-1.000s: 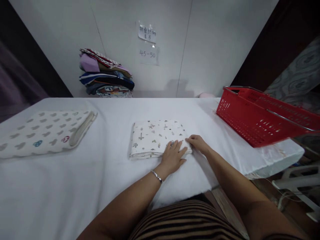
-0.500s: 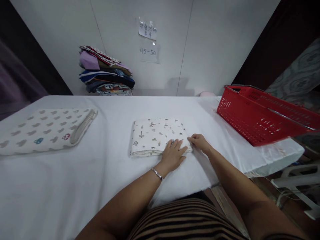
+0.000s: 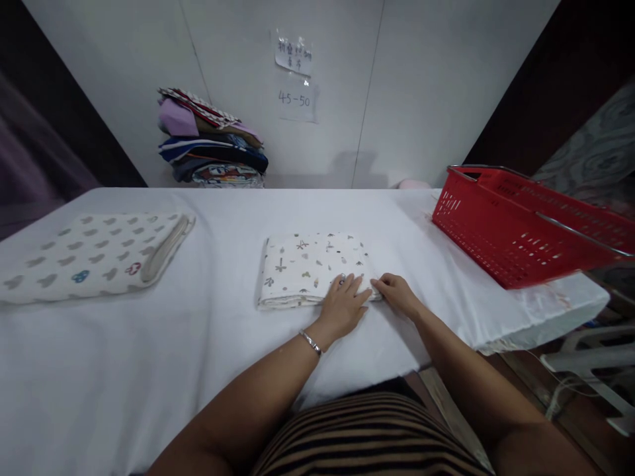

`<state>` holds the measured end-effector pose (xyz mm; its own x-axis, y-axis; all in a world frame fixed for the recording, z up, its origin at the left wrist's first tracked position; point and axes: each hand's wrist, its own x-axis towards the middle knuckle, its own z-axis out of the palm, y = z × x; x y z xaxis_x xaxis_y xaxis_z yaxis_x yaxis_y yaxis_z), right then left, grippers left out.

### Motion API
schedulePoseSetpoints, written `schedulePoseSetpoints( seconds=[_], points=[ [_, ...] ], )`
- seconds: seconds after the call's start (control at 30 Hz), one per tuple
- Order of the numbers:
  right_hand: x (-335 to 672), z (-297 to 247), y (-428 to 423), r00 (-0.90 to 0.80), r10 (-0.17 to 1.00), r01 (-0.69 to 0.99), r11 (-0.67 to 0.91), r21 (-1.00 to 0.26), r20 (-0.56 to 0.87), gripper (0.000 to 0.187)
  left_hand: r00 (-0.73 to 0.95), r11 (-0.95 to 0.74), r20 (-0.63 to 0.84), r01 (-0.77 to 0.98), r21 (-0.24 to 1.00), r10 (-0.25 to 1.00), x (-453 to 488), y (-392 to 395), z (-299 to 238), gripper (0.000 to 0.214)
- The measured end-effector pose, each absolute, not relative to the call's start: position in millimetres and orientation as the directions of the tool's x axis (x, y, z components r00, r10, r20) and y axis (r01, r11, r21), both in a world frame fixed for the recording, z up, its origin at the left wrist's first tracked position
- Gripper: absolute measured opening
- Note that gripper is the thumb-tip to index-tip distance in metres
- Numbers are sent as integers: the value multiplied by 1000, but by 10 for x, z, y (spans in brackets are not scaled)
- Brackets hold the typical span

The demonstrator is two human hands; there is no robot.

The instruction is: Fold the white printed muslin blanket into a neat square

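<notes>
A folded white cloth [image 3: 307, 264] with small printed plants and figures lies flat in front of me, its layered edges towards me. My left hand [image 3: 342, 307] rests palm down on its near right part, fingers spread. At the cloth's near right corner, my right hand [image 3: 394, 291] has thumb and forefinger pinched together on the edge. The left fingertips come close to that corner too. Part of the cloth's near edge is hidden under my left hand.
A white cloth covers the table [image 3: 233, 370]. To the left lies another folded cloth [image 3: 99, 254] with grey shapes. A red basket [image 3: 526, 225] stands on the right. Folded fabrics [image 3: 213, 142] are piled at the back by the wall, and a white stool [image 3: 590, 360] is below right.
My right hand has slid slightly down and towards me along the cloth's right edge to its near corner. My left hand stays in place on the cloth.
</notes>
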<state>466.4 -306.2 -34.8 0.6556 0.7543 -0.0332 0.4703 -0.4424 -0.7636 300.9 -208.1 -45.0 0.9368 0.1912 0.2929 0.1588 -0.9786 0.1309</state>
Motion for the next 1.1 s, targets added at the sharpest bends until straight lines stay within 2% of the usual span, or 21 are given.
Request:
schedulePoseSetpoints(
  seconds=[0.13,0.2,0.27,0.3,0.37,0.47,0.57,0.67,0.73,0.9,1.1],
  points=[
    [4688,-340,-3064,653,757,503,-447,-740,-13,37,934,-980,305,152,129,185,3005,-2086,-443,41],
    [4681,-308,-3065,646,763,563,-498,-660,-25,35,931,-980,314,150,129,184,2998,-2093,-436,40],
    [4631,-257,-3062,641,764,653,-493,-576,73,27,930,-981,320,148,128,182,2991,-2103,-431,38],
    [4590,-231,-3058,616,771,701,-443,-559,160,23,930,-981,320,145,127,179,2990,-2108,-431,37],
    [4488,-201,-3046,499,804,776,-248,-581,324,19,931,-982,320,137,128,172,2994,-2112,-435,36],
    [4362,-236,-3021,325,869,726,24,-688,372,21,930,-982,329,127,138,167,3007,-2100,-438,31],
    [4333,-330,-2999,327,881,635,62,-770,341,25,930,-982,339,88,167,141,2978,-2055,-400,22],
    [4360,-393,-2994,327,872,653,71,-754,365,25,926,-979,349,83,188,145,2821,-1949,-328,20],
    [4371,-404,-3002,318,866,672,81,-736,386,23,914,-974,353,145,173,199,2614,-1834,-283,19],
    [4353,-402,-3033,260,875,711,113,-694,409,18,812,-900,388,398,177,436,1869,-1480,-240,17],
    [4381,-381,-3057,147,892,808,140,-572,427,14,722,-837,430,509,202,542,1361,-1300,-273,20]
  ],
)
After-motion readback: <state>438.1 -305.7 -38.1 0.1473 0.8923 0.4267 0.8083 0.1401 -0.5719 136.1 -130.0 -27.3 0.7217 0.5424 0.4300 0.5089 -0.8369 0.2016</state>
